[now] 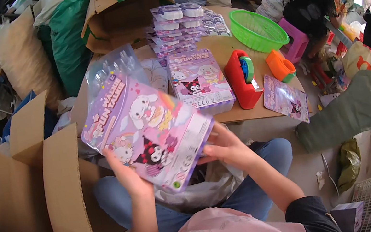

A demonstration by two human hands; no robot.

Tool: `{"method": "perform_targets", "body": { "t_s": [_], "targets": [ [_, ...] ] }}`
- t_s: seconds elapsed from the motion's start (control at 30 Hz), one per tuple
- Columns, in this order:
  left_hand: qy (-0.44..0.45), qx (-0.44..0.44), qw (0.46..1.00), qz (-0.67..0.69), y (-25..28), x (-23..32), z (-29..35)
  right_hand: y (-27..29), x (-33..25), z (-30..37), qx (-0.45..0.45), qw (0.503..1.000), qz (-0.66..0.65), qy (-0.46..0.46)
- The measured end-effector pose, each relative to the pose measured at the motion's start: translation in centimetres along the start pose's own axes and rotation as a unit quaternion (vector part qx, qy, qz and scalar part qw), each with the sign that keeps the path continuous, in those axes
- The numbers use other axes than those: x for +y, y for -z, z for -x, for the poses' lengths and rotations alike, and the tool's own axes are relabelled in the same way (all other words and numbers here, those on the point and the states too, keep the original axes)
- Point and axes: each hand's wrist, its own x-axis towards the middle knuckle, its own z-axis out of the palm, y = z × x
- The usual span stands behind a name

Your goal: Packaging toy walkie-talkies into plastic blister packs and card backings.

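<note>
A purple printed cardboard card [167, 123] with cartoon figures is tilted in front of me above my lap; whether it is one card or a thin stack I cannot tell. My left hand [129, 176] grips its lower left edge, with the fingers hidden behind. At its right edge my right hand [227, 147] holds it with thumb and fingers. Behind it on the table lies a stack of matching cards [199, 77]. Next to that stack stands a red tape dispenser [243, 85] with a green roll. Clear plastic blister shells [109, 62] lie partly hidden behind the held card.
An orange tape dispenser [279, 64] and a single card [284, 98] are at the table's right edge. Piled packs [177, 30] and a green basket [257, 31] stand farther back. An open carton [63, 184] is at my left; a person [308, 4] sits at the far right.
</note>
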Motion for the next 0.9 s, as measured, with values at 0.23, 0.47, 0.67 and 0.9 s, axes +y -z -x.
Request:
{"method": "perform_targets", "body": {
  "t_s": [0.23,0.47,0.67,0.9],
  "targets": [
    [-0.006,-0.307,0.95,-0.05,-0.8,3.3,-5.3,-1.9,-13.1,-5.3,0.198,0.853,0.268,0.402],
    [-0.377,-0.018,0.688,-0.62,3.6,5.6,-21.1,0.9,-21.9,-20.7,0.256,0.234,0.75,0.563],
    [-0.183,-0.106,0.858,-0.468,1.7,4.5,-20.7,5.0,-17.8,-27.8,0.18,0.261,0.877,0.362],
    [-0.297,-0.02,0.723,-0.624,1.5,4.0,-20.2,4.4,-17.6,-27.7,0.175,0.344,0.842,0.377]
  ]
}}
